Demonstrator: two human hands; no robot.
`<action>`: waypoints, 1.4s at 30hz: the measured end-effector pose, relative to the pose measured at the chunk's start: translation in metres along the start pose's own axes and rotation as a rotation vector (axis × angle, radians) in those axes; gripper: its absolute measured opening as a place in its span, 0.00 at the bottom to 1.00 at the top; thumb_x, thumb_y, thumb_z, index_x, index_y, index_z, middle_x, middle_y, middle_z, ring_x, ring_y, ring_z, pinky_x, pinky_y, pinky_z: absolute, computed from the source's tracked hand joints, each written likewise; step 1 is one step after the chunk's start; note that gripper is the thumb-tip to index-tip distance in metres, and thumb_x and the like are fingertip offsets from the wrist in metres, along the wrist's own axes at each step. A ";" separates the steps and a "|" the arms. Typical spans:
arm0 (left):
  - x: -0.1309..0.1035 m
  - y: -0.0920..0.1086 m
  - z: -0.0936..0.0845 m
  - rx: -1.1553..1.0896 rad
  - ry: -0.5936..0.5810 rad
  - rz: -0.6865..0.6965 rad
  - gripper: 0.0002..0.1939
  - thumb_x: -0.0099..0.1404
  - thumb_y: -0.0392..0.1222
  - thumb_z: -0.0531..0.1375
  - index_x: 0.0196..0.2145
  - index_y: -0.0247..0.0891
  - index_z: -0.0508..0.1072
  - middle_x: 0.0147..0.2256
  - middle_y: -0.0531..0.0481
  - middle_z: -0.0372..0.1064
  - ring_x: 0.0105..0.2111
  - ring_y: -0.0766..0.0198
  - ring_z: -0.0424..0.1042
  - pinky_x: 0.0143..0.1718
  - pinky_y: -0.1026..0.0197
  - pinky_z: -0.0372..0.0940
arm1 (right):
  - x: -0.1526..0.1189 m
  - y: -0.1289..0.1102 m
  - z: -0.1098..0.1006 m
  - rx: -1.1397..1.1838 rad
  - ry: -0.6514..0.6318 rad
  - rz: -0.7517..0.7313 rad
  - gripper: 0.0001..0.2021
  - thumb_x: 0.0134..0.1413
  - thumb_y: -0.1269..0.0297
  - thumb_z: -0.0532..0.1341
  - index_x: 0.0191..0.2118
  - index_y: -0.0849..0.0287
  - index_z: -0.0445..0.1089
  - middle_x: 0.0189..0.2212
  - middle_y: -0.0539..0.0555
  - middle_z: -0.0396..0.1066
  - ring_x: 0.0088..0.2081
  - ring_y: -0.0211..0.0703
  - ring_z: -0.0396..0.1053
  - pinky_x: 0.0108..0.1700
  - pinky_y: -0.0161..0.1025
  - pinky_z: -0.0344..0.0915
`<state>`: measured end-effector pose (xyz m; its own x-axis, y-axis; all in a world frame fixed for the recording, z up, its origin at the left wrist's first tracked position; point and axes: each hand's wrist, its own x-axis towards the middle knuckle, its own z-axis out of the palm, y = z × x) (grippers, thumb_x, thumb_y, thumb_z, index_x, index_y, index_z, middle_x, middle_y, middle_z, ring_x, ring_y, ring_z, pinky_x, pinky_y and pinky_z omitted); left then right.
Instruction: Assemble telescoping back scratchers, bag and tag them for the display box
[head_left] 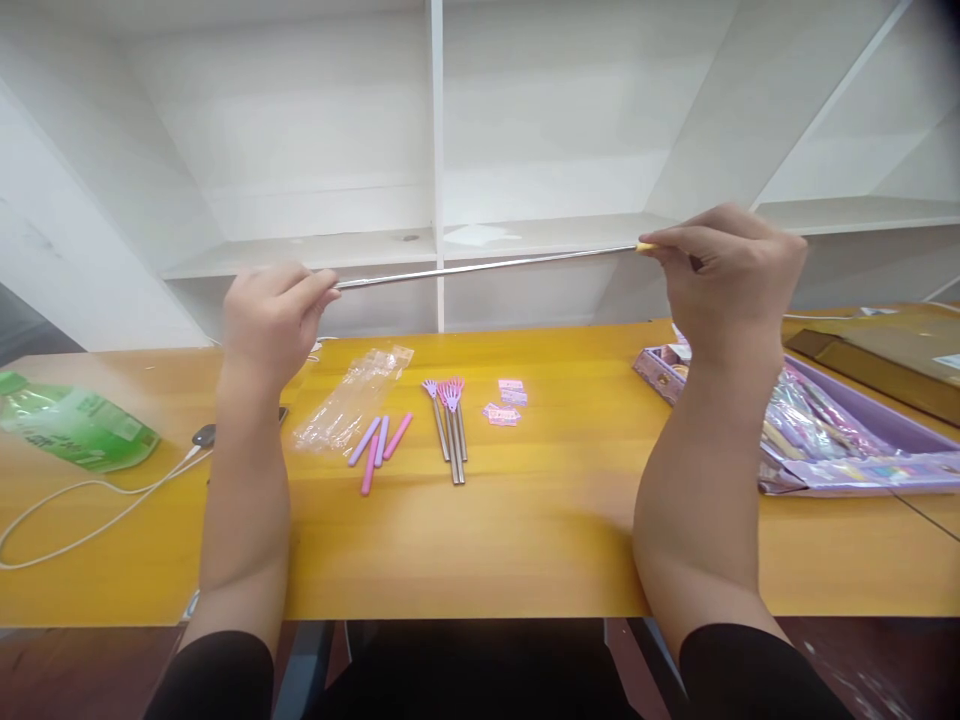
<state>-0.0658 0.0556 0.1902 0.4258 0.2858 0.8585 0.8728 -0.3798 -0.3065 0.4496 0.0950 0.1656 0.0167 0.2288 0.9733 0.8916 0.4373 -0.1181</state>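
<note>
A thin metal telescopic back scratcher, drawn out long, stretches between my hands above the table. My left hand pinches its thicker metal end. At the other end, my right hand grips a yellow part, mostly hidden by the fingers. Several short back scratchers with pink and purple claw heads lie below on the table. Beside them are several pink and purple tubes and clear plastic sleeves. Small pink and purple labels lie to their right.
A purple box of wrapped items stands at the right of the yellow table, partly behind my right arm. Behind it lies a brown package. A green pouch and a white cable are left. White shelves rise behind.
</note>
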 end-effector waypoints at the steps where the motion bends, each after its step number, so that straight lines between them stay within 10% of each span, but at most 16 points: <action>1: 0.001 0.004 0.002 0.005 0.026 0.031 0.14 0.84 0.53 0.58 0.43 0.46 0.78 0.32 0.56 0.74 0.32 0.65 0.63 0.35 0.55 0.51 | 0.000 -0.003 0.001 0.006 -0.018 -0.006 0.12 0.68 0.51 0.67 0.41 0.46 0.88 0.36 0.56 0.84 0.35 0.45 0.75 0.36 0.44 0.59; 12: 0.004 0.080 0.019 0.028 0.046 0.069 0.15 0.83 0.42 0.57 0.39 0.43 0.79 0.28 0.50 0.72 0.24 0.62 0.61 0.27 0.56 0.54 | -0.009 -0.091 0.011 -0.136 -0.254 -0.092 0.17 0.77 0.64 0.56 0.45 0.49 0.85 0.40 0.52 0.81 0.30 0.39 0.61 0.34 0.43 0.43; 23: 0.007 0.121 -0.013 0.207 0.032 0.216 0.15 0.79 0.32 0.56 0.38 0.41 0.80 0.25 0.49 0.68 0.23 0.61 0.63 0.24 0.54 0.51 | -0.028 -0.160 0.030 0.045 -0.280 -0.404 0.18 0.76 0.72 0.55 0.33 0.57 0.76 0.29 0.50 0.72 0.25 0.37 0.44 0.30 0.42 0.43; 42: 0.007 0.106 -0.025 -0.017 -0.027 0.160 0.10 0.82 0.42 0.59 0.43 0.44 0.81 0.30 0.49 0.75 0.27 0.60 0.69 0.28 0.54 0.56 | -0.029 -0.171 0.014 0.020 -0.180 -0.438 0.19 0.79 0.70 0.53 0.42 0.51 0.82 0.33 0.49 0.77 0.26 0.35 0.52 0.30 0.42 0.46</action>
<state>0.0239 -0.0043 0.1738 0.5658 0.2437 0.7877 0.7891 -0.4372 -0.4315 0.2905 0.0253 0.1548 -0.4397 0.1654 0.8828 0.7882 0.5422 0.2910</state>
